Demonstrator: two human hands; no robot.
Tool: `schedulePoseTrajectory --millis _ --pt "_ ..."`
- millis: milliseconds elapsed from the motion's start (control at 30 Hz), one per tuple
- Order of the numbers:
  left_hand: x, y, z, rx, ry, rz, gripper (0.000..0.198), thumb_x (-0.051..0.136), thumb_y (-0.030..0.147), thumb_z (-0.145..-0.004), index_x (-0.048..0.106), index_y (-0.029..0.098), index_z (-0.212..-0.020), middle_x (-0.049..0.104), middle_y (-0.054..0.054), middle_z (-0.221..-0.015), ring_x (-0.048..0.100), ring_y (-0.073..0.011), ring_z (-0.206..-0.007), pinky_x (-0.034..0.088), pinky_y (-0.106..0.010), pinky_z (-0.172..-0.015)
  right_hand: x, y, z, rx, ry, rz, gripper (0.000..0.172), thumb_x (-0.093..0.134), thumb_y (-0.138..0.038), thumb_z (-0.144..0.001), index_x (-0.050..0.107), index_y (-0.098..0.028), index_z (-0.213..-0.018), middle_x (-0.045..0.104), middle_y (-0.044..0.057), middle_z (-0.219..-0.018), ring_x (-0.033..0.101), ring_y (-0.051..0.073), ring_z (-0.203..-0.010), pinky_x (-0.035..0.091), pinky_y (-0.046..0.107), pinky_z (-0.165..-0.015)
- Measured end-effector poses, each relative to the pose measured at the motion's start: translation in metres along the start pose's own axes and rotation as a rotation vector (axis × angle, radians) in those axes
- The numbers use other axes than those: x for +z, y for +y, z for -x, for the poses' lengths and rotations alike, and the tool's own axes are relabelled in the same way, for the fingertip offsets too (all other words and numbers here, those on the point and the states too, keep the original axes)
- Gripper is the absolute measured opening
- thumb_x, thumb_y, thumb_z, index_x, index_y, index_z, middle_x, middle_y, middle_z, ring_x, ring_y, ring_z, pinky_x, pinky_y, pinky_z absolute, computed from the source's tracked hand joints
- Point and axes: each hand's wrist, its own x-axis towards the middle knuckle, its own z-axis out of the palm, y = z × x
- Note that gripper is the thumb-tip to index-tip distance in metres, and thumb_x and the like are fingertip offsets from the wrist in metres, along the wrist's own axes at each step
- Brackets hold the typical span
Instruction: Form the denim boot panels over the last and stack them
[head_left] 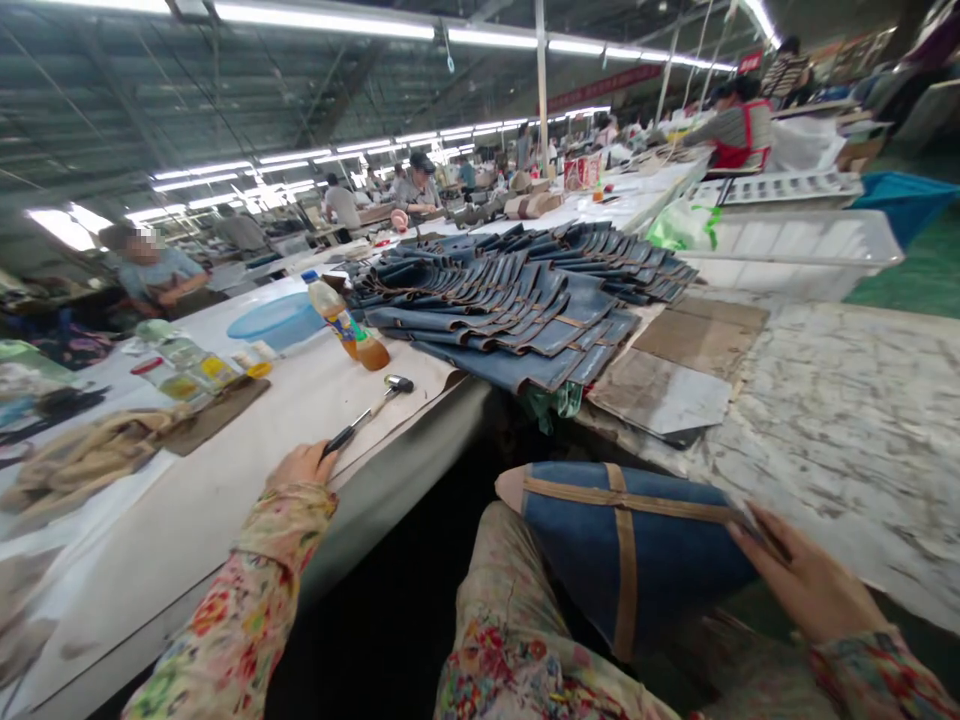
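My left hand (pixel 300 468) rests at the front of the pale covered table, its fingers closed around the black handle of a small hammer (pixel 399 384). The hammer's head lies on the table, pointing away from me. Over my lap lies a dark blue leather-like panel (pixel 570 540), with tan strips crossing on it and a pale tip at its left end. My right hand (pixel 814 575) grips the panel's right edge, thumb and fingers around it. A large overlapping stack of similar blue panels (pixel 517 310) lies on the table ahead.
Two bottles of amber liquid (pixel 371 352) stand by a blue basin (pixel 274 320). Jars (pixel 176 380) and a tan cloth (pixel 82 450) lie left. Right are cardboard pieces (pixel 697 335), a stained surface (pixel 847 430) and a white bin (pixel 810 240). Other people work further off.
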Motion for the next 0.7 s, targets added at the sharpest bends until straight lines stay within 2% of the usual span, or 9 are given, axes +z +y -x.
schedulePoseTrajectory --millis 100,167,233,300,367,433,500,600,700 --pt "-0.001 -0.007 0.010 -0.035 0.119 0.058 0.040 0.033 0.034 -0.082 0.051 0.017 -0.115 0.051 -0.018 -0.118 0.046 -0.0366 -0.105 0.037 -0.054 -0.085 0.002 -0.004 0.001 0.090 -0.001 -0.109 0.068 0.046 -0.063 -0.064 0.057 -0.016 -0.111 0.061 0.011 -0.109 0.055 0.031 -0.103 0.044 0.042 -0.089" --pt "0.006 0.006 0.025 0.008 0.158 0.270 0.041 0.034 0.038 -0.081 0.052 0.017 -0.112 0.051 -0.018 -0.117 0.047 -0.0345 -0.106 0.038 -0.051 -0.087 0.003 -0.012 -0.004 0.099 0.016 -0.162 0.065 0.044 -0.061 -0.065 0.058 -0.016 -0.110 0.062 0.010 -0.107 0.055 0.029 -0.104 0.044 0.041 -0.090" --pt "0.023 0.036 0.045 0.078 0.109 0.502 0.042 0.036 0.044 -0.078 0.055 0.018 -0.106 0.057 -0.012 -0.109 0.054 -0.0277 -0.099 0.043 -0.042 -0.086 0.004 -0.028 -0.010 0.075 0.039 -0.144 0.060 0.043 -0.056 -0.066 0.059 -0.015 -0.107 0.064 0.009 -0.102 0.057 0.028 -0.101 0.045 0.040 -0.088" --pt "0.047 0.079 0.066 0.131 0.000 0.622 0.043 0.036 0.050 -0.077 0.058 0.020 -0.098 0.062 -0.007 -0.098 0.059 -0.0211 -0.087 0.048 -0.033 -0.079 0.001 -0.052 -0.012 0.021 0.102 -0.063 0.053 0.042 -0.051 -0.068 0.061 -0.015 -0.102 0.066 0.009 -0.096 0.060 0.028 -0.093 0.049 0.039 -0.081" --pt "0.068 0.127 0.083 0.130 -0.225 0.899 0.048 0.042 0.056 -0.073 0.060 0.019 -0.096 0.064 -0.006 -0.091 0.060 -0.0195 -0.084 0.048 -0.030 -0.075 -0.009 -0.083 -0.004 -0.108 0.200 0.007 0.044 0.042 -0.045 -0.073 0.062 -0.017 -0.100 0.066 0.008 -0.094 0.062 0.025 -0.087 0.051 0.035 -0.074" --pt "0.082 0.170 0.095 0.056 -0.418 1.110 0.052 0.046 0.061 -0.069 0.061 0.018 -0.093 0.064 -0.006 -0.084 0.059 -0.0181 -0.077 0.048 -0.027 -0.064 -0.023 -0.118 0.011 -0.341 0.298 0.028 0.037 0.041 -0.038 -0.078 0.060 -0.018 -0.103 0.066 0.006 -0.095 0.063 0.021 -0.086 0.051 0.030 -0.073" --pt "0.088 0.201 0.100 -0.069 -0.547 1.257 0.054 0.050 0.065 -0.065 0.062 0.017 -0.086 0.061 -0.004 -0.073 0.057 -0.0157 -0.069 0.044 -0.022 -0.053 -0.037 -0.152 0.031 -0.618 0.374 0.059 0.032 0.040 -0.028 -0.081 0.056 -0.019 -0.107 0.066 0.004 -0.096 0.063 0.016 -0.083 0.050 0.026 -0.073" --pt "0.090 0.225 0.101 -0.240 -0.627 1.422 0.054 0.060 0.065 -0.058 0.061 0.016 -0.081 0.052 0.001 -0.059 0.051 -0.0110 -0.057 0.036 -0.018 -0.044 -0.049 -0.195 0.056 -0.874 0.460 0.117 0.029 0.036 -0.015 -0.083 0.054 -0.019 -0.105 0.066 0.003 -0.088 0.062 0.013 -0.077 0.048 0.023 -0.069" --pt "0.087 0.227 0.101 -0.337 -0.613 1.465 0.052 0.065 0.060 -0.055 0.061 0.016 -0.081 0.052 0.002 -0.058 0.049 -0.0091 -0.052 0.035 -0.018 -0.042 -0.043 -0.226 0.069 -0.966 0.510 0.156 0.027 0.032 -0.013 -0.086 0.056 -0.017 -0.098 0.063 0.003 -0.072 0.059 0.013 -0.066 0.045 0.024 -0.061"
